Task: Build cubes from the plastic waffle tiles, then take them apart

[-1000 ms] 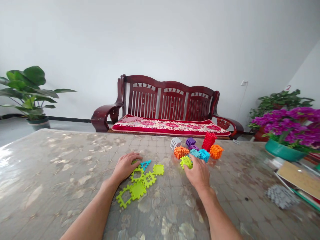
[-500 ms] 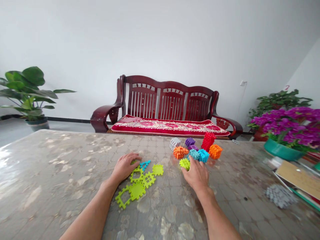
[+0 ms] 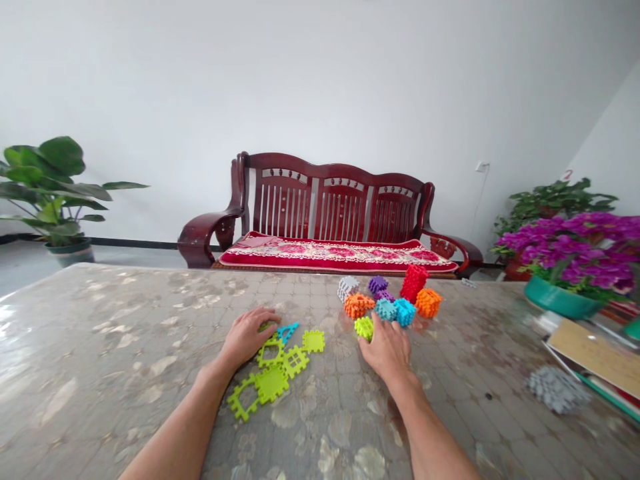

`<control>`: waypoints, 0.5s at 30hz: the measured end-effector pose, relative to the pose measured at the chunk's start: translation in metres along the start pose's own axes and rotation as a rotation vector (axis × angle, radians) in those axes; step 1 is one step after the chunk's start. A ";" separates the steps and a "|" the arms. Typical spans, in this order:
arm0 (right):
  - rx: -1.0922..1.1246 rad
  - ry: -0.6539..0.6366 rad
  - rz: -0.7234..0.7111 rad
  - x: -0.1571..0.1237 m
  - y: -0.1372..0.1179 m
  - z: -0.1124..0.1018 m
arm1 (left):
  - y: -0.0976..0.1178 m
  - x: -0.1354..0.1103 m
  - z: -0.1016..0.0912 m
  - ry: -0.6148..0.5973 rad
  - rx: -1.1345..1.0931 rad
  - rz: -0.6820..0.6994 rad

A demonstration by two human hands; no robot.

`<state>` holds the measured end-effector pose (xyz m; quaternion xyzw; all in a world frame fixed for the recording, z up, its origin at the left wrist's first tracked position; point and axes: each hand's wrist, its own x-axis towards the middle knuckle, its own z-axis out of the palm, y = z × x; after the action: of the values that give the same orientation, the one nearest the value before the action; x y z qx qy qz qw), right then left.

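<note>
We are resting our left hand (image 3: pixel 249 335) on the patterned grey-brown tabletop (image 3: pixel 100 373), its fingers loosely curled over a partly hidden, lime-green plastic piece (image 3: pixel 265 327); whether it is gripping, we cannot tell. We are holding our right hand (image 3: pixel 388 345) partly open, thumb and forefinger standing apart at a small, toothed lime-green plastic block (image 3: pixel 364 327); we cannot tell whether they are pinching it. Beside our left hand, five flat, toothed lime-green plastic squares (image 3: pixel 271 383) are lying near one blue triangular plastic frame (image 3: pixel 292 329). Beyond our right hand, eight toothed plastic blocks are sitting clustered: two orange (image 3: pixel 429 303), two purple (image 3: pixel 377 285), two blue (image 3: pixel 405 312), one red (image 3: pixel 414 283), one pale grey (image 3: pixel 347 288).
</note>
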<state>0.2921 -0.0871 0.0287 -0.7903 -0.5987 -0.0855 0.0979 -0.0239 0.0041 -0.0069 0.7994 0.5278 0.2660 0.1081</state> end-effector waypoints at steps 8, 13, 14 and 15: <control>0.214 0.128 0.045 0.005 0.009 -0.008 | -0.001 0.001 0.000 0.002 0.000 0.006; 0.373 0.129 0.350 0.016 0.051 -0.017 | 0.000 0.001 0.000 0.000 0.003 0.005; 0.381 0.071 0.367 0.018 0.060 -0.017 | 0.000 0.001 0.000 0.000 0.003 0.002; 0.390 0.009 0.364 0.019 0.069 -0.016 | 0.000 0.001 0.000 0.001 0.003 0.000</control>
<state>0.3631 -0.0915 0.0450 -0.8508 -0.4516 0.0469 0.2646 -0.0238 0.0051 -0.0065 0.7996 0.5281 0.2653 0.1065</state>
